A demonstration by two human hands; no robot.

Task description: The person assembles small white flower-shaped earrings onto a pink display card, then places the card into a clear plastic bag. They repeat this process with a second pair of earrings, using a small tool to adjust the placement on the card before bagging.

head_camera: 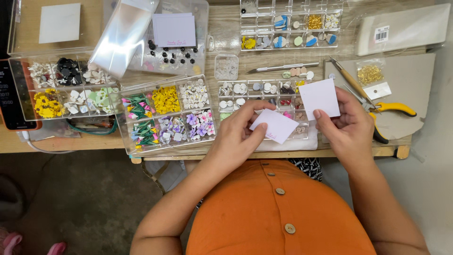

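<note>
Left hand (238,137) is pinching a small white card (274,125) between thumb and fingers, right hand (350,126) is pinching a second white card (320,98) by its lower corner, tilted up. Both cards are hovering just over the clear compartment box (264,97) of tiny pieces, near the table's front edge (283,154). Left of the left hand, the flower-bead tray (165,113) is sitting close. Yellow-handled pliers (389,109) are lying right beside the right hand, so it's pretty cramped there.

Wooden table (226,21): clear bead boxes (167,113), yellow-handled pliers (394,108), phone (14,94).
</note>
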